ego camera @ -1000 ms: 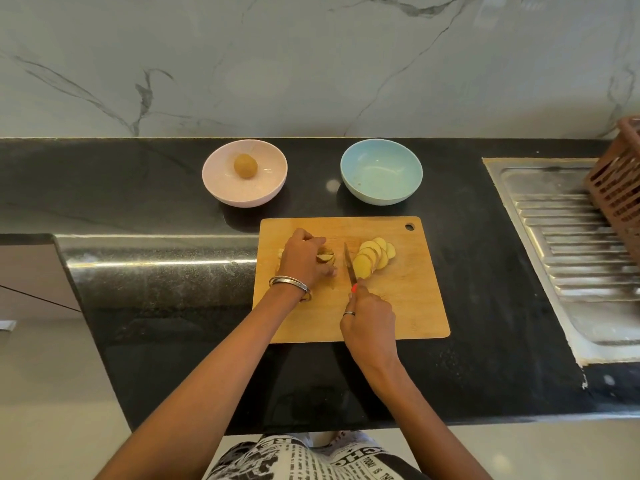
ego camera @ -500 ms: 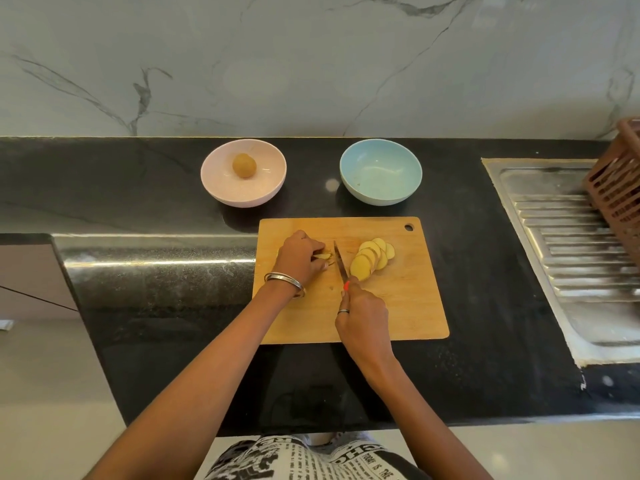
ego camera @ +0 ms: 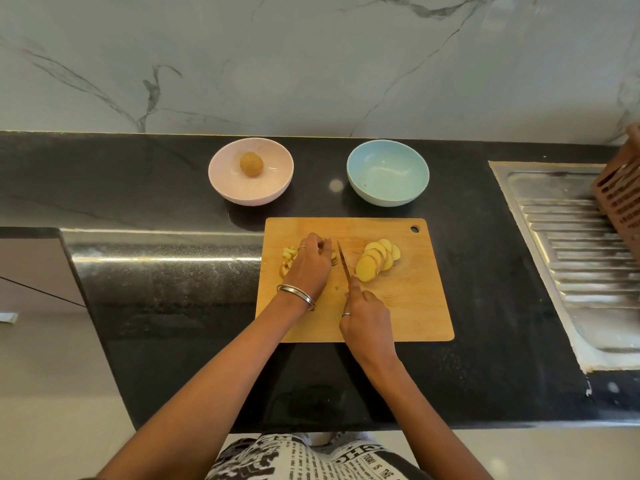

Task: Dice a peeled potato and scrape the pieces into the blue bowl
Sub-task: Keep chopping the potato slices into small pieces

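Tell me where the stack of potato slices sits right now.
The potato slices lie right of centre on the cutting board, just right of the knife.

Bare worktop (ego camera: 485, 271) runs between the cutting board (ego camera: 415, 306) and the sink (ego camera: 571, 254), easy pass there. Behind the board, the pink bowl (ego camera: 221, 174) and blue bowl (ego camera: 388, 195) block, with a gap between them. Brown basket (ego camera: 620, 195) overhangs the sink.
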